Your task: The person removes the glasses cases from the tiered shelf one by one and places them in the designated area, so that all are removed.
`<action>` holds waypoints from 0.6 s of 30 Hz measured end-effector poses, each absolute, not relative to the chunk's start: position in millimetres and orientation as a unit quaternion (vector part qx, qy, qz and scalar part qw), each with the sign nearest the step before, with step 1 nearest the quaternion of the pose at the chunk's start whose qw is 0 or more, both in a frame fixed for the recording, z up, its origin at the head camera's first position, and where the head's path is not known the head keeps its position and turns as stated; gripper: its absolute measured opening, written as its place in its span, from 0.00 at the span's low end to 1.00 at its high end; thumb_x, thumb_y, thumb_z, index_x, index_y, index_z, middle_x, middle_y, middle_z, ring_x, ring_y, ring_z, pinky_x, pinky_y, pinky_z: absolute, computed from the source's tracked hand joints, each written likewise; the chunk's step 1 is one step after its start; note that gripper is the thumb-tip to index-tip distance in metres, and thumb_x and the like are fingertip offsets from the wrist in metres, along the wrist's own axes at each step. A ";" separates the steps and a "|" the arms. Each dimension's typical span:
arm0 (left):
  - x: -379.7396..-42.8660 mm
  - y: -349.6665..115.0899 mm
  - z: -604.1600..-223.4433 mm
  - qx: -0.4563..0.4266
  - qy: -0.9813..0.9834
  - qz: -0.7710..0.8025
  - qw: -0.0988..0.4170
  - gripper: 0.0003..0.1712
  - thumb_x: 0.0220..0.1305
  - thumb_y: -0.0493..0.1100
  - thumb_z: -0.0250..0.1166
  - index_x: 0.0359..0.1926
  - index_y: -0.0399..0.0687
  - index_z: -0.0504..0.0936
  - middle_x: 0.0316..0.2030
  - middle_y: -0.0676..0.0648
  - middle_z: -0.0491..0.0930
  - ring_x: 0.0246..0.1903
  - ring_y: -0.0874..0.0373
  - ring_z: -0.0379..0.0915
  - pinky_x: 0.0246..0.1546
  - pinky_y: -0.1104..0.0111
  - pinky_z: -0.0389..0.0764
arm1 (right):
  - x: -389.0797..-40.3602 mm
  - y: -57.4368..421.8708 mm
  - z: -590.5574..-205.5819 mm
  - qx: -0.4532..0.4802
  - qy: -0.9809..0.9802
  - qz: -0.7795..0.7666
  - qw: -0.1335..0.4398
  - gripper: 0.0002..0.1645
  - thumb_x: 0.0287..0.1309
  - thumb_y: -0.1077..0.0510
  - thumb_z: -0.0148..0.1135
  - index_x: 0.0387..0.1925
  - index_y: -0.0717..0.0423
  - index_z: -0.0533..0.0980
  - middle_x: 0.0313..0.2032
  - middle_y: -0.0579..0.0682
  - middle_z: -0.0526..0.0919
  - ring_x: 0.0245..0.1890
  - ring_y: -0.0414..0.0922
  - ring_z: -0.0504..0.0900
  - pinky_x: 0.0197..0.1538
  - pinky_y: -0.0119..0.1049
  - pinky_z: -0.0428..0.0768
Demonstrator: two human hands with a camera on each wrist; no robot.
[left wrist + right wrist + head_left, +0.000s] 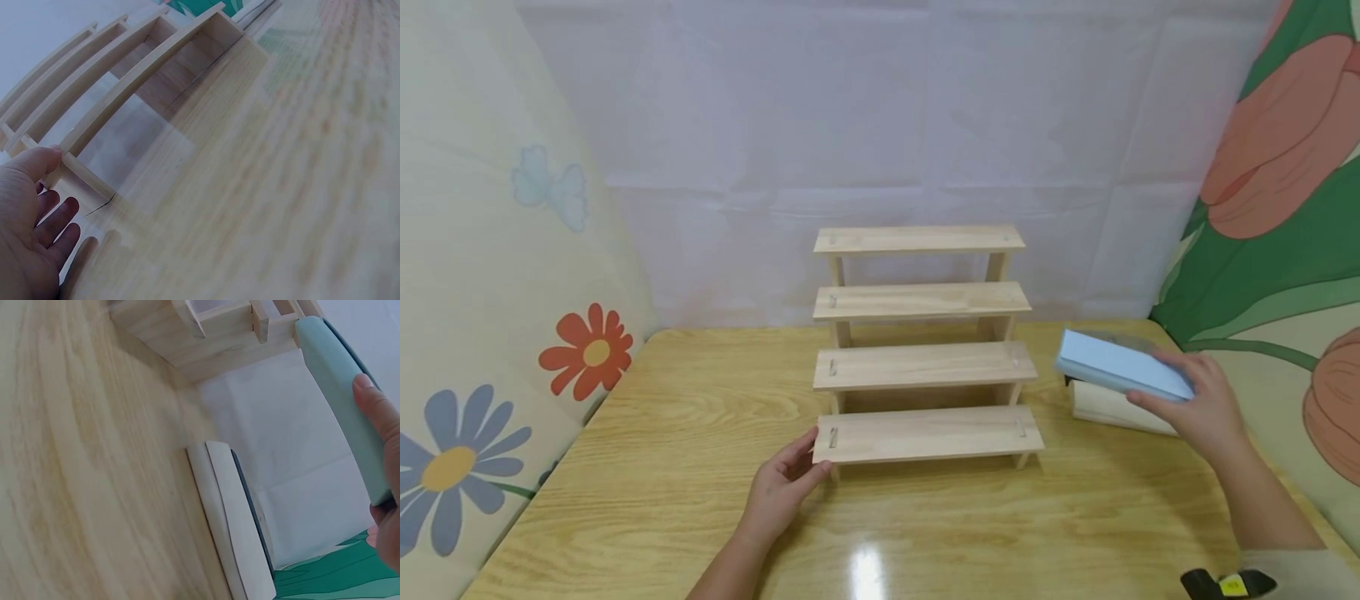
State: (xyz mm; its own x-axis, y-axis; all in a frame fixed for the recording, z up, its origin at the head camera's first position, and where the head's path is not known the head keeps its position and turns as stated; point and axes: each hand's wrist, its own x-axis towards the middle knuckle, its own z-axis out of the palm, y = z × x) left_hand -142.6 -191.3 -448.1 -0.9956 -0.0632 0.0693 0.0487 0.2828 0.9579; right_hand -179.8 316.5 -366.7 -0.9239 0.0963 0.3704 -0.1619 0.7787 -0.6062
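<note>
A pale wooden stepped display stand point(917, 367) with several shelves stands on the table. At the left end of its lowest shelf, my left hand point(777, 492) pinches the corner; the left wrist view shows the thumb on the shelf edge and the other fingers loosely bent below. To the right of the stand, my right hand point(1212, 410) grips one end of a long light-blue glasses case point(1116, 365), held above the table. Its thumb point(375, 403) lies along the case in the right wrist view. Beneath it rests a white case point(234, 512), partly covered in the head view.
The wooden table point(700, 400) has pale cloth point(880, 108) hanging behind it. Flower-printed cloths stand at the left point(490, 275) and right point(1285, 250). A greyish see-through item point(1123, 340) shows behind the light-blue case. Bright glare lies on the table's front.
</note>
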 end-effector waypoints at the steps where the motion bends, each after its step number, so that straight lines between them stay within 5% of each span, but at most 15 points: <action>1: -142.7 -191.4 -448.5 0.007 -0.799 -0.599 0.046 0.32 0.60 0.35 0.69 0.65 0.34 0.71 0.61 0.35 0.76 0.54 0.49 0.78 0.48 0.80 0.75 | -178.6 317.6 -368.1 0.016 -0.923 0.330 0.194 0.43 0.49 0.51 0.76 0.62 0.66 0.71 0.53 0.68 0.69 0.48 0.58 0.66 0.43 0.43 0.62; 6: -143.0 -191.4 -449.8 0.005 -0.801 -0.597 0.048 0.32 0.60 0.35 0.69 0.65 0.34 0.71 0.61 0.36 0.76 0.53 0.53 0.78 0.49 0.79 0.76 | -172.8 323.5 -377.0 0.012 -0.926 0.328 0.186 0.41 0.49 0.51 0.76 0.60 0.68 0.71 0.54 0.70 0.68 0.50 0.61 0.66 0.44 0.45 0.63; 12: -144.3 -191.4 -450.0 0.007 -0.800 -0.599 0.047 0.32 0.60 0.35 0.69 0.65 0.34 0.71 0.60 0.36 0.76 0.54 0.48 0.77 0.48 0.80 0.75 | -166.0 328.3 -389.0 0.014 -0.927 0.334 0.171 0.43 0.49 0.51 0.75 0.62 0.69 0.70 0.61 0.74 0.65 0.58 0.69 0.62 0.50 0.59 0.63; 18: -146.1 -191.1 -450.4 0.015 -0.802 -0.595 0.044 0.32 0.61 0.35 0.68 0.65 0.35 0.71 0.61 0.36 0.76 0.56 0.44 0.77 0.47 0.82 0.74 | -160.9 331.1 -398.4 0.014 -0.930 0.325 0.174 0.42 0.49 0.51 0.76 0.61 0.68 0.71 0.58 0.70 0.69 0.56 0.66 0.65 0.49 0.55 0.64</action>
State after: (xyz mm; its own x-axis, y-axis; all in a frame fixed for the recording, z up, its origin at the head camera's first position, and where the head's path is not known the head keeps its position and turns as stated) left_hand -146.1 -191.1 -450.4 -0.9957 -0.0758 0.0526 0.0283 0.2916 0.9561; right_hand -160.9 331.1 -398.4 -0.9392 0.0873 0.3322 -0.1386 0.7885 -0.5992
